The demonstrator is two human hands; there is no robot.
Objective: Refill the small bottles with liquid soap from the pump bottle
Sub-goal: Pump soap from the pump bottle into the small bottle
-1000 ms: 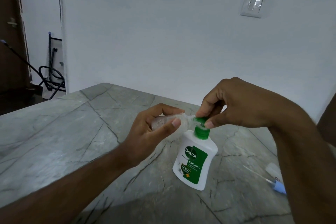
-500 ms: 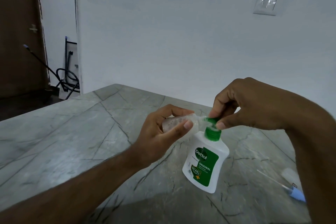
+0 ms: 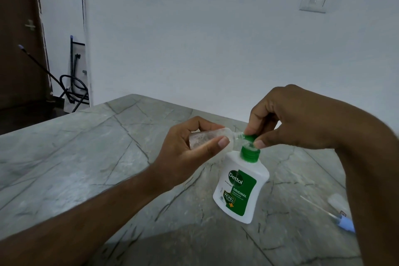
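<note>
Centre right of the frame: the left hand [image 3: 183, 153] grips a small clear bottle [image 3: 207, 139] on its side, neck at the spout of the pump bottle [image 3: 239, 185], which stands on the marble surface [image 3: 86, 157]. The right hand [image 3: 287, 119] pinches the green pump head [image 3: 250, 138]. The small bottle looks light, thin-walled and squeezable, likely soap-slick; best held round its body. The pump bottle seems heavier and rigid.
</note>
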